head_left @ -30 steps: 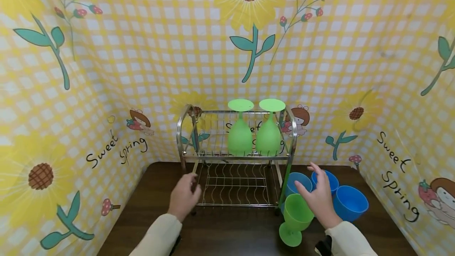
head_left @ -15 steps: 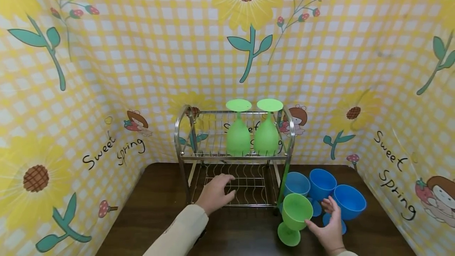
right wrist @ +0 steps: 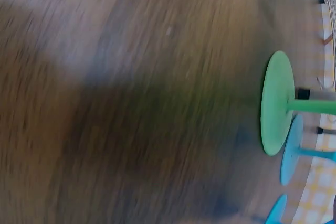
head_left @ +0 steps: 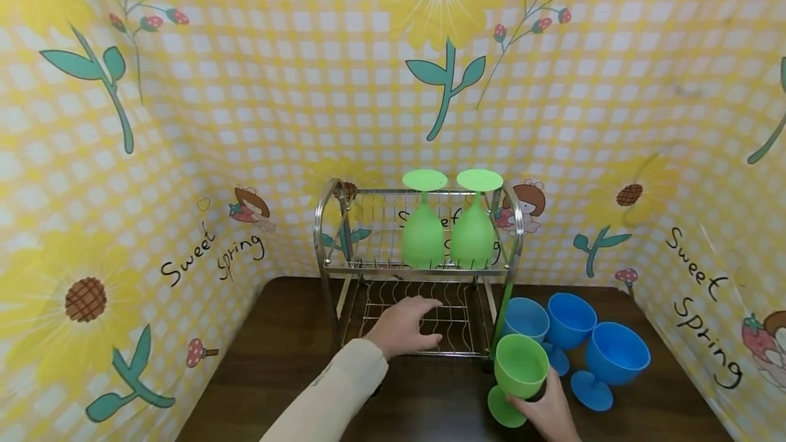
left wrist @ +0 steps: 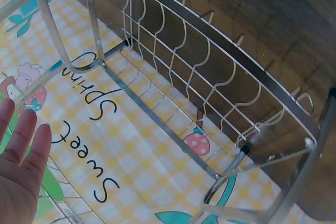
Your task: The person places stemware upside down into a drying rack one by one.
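R grip (head_left: 548, 406) clamped on green goblet (head_left: 522, 365); 3 blue goblets (head_left: 571, 322) just beyond. L grip (head_left: 402, 327) fingers apart, nr rack (head_left: 374, 269); 2 upturned green goblets (head_left: 471, 244) on top tier, beyond L grip.

Tabletop (head_left: 264, 346): dark brown, wood-grained.
Gingham backdrop (head_left: 295, 118): yellow and white, creased, standing behind the tabletop and along both sides.
Printed sunflowers (head_left: 86, 299): yellow petals, brown centres, teal leaves.
Lettering (head_left: 189, 255): "Sweet Spring", black, repeated.

Left gingham wall (head_left: 211, 254): "Sweet Spring" is slanting upward.
Right gingham wall (head_left: 694, 297): "Sweet Spring" is slanting downward.
Back gingham wall (head_left: 307, 121): green goblets (head_left: 422, 241) are partly hiding lettering.
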Available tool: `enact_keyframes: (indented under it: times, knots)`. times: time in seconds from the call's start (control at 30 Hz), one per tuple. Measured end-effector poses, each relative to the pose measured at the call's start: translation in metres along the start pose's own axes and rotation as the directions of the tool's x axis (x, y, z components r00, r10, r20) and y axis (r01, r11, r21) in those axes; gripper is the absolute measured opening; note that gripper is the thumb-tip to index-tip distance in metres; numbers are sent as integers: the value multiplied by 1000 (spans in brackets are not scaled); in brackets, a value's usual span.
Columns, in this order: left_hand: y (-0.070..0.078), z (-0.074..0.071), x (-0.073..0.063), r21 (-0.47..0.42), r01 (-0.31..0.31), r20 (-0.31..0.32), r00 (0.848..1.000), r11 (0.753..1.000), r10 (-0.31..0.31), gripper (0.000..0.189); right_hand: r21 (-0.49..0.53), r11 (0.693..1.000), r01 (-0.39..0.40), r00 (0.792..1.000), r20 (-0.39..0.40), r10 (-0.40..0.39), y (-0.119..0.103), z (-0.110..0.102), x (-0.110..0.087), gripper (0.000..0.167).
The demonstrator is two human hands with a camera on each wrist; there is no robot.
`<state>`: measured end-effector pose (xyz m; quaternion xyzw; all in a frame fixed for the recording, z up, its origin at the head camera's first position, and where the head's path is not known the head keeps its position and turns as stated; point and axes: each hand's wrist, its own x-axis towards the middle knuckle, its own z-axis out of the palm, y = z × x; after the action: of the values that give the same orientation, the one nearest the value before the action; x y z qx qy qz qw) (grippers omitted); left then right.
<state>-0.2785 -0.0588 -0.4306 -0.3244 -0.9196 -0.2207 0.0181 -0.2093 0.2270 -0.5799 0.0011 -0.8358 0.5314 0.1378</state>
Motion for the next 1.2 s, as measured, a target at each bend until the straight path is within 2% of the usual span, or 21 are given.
enact_keyframes:
  times: [0.17,0.23,0.3,0.4,0.5,0.53,0.63,0.7,0.8,1.03,1.2]
  knots:
    - [4,5,6,-60,65,14,998,996,-65,56,-26,996,-90,996,0,90,-17,10,-5,95]
    - [5,6,7,-95,90,24,996,991,-88,57,-32,997,-63,998,7,63,-26,16,-6,96]
    - [5,7,7,-161,109,34,994,981,-105,57,-46,999,2,999,32,0,-33,22,-5,95]
    - [5,8,6,-298,153,72,988,942,-137,58,-83,991,101,993,76,-95,-43,31,1,92]
    - [4,8,5,-424,188,107,982,886,-157,59,-103,979,173,980,114,-162,-56,37,10,90]
    - [4,8,4,-449,193,115,981,873,-158,60,-101,976,193,976,121,-180,-60,38,13,90]
    - [4,7,4,-481,197,131,980,854,-152,63,-85,967,241,962,152,-226,-72,43,20,90]
    - [6,6,4,-481,192,141,980,855,-141,68,-77,962,261,952,187,-244,-77,45,22,90]
    - [8,8,3,-460,165,150,983,873,-107,77,-88,953,289,938,224,-264,-82,49,24,90]
    - [15,12,2,-411,61,152,988,909,3,92,-152,897,416,899,218,-380,-86,47,28,87]
    - [12,7,0,-378,-2,130,990,926,56,94,-209,870,446,884,254,-392,-94,43,33,88]
